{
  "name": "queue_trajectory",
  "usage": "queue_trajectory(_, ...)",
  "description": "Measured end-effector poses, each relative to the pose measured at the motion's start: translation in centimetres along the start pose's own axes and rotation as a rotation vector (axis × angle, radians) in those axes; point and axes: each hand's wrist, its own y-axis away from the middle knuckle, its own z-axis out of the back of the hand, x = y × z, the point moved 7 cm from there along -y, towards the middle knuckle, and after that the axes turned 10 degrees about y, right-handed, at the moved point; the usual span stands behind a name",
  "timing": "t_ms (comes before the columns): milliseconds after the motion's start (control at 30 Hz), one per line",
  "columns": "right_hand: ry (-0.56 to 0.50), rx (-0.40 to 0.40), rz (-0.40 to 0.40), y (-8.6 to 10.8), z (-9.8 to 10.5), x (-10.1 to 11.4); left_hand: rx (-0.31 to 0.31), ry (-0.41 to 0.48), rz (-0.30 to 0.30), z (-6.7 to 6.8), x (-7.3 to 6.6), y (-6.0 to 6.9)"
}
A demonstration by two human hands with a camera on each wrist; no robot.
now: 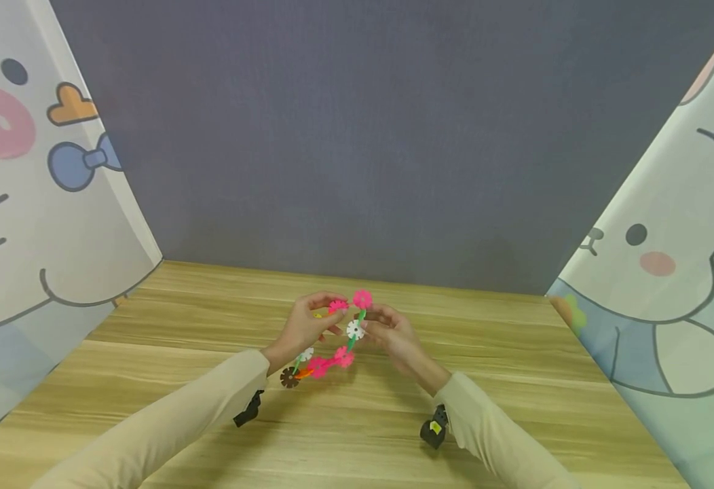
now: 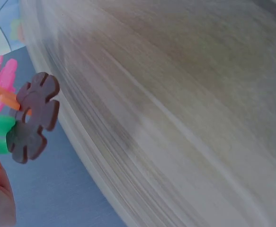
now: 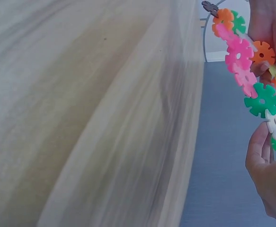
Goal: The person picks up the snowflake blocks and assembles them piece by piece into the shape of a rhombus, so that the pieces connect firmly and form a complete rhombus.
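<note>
A chain of slotted plastic snowflake discs hangs in a curved loop between the two hands, above the table. My left hand (image 1: pixel 298 327) pinches the chain near a pink disc (image 1: pixel 337 307). Opposite it, my right hand (image 1: pixel 398 341) grips the chain by a white disc (image 1: pixel 355 330), with another pink disc (image 1: pixel 362 299) standing above the fingers. At the loop's low left end is a brown disc (image 1: pixel 289 377), seen large in the left wrist view. The right wrist view also shows a green disc (image 3: pixel 262 100) and an orange disc (image 3: pixel 263 53); fingers hide some links.
The wood-grain table (image 1: pixel 491 339) extends below both hands. A dark grey panel (image 1: pixel 357 136) rises behind it. White side panels with cartoon animals stand at left and right. A black wrist device (image 1: pixel 434 428) is worn on the right arm, another (image 1: pixel 249 409) on the left.
</note>
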Motion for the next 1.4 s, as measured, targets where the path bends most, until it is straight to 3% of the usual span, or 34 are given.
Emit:
queue_trajectory(433, 0.038, 0.024, 0.034, 0.1, -0.5, 0.8, -0.025, 0.011, -0.039, -0.1, -0.1, 0.2)
queue_trajectory(667, 0.077, 0.004, 0.044, -0.1, -0.5, 0.7, -0.035, 0.002, -0.013, -0.8, -2.6, 1.7)
queue_trajectory(900, 0.071, -0.050, 0.046, -0.2, -0.3, 0.6, -0.026, -0.023, -0.023, -1.0, -2.8, 2.0)
queue_trajectory(1100, 0.081, -0.035, 0.123, -0.1, -0.3, 1.0, -0.035, -0.026, -0.016, -1.1, -3.0, 2.2)
queue_trajectory(1400, 0.246, 0.038, 0.260, -0.2, -0.3, 1.8, 0.002, 0.005, 0.002, -1.1, -1.9, 1.9)
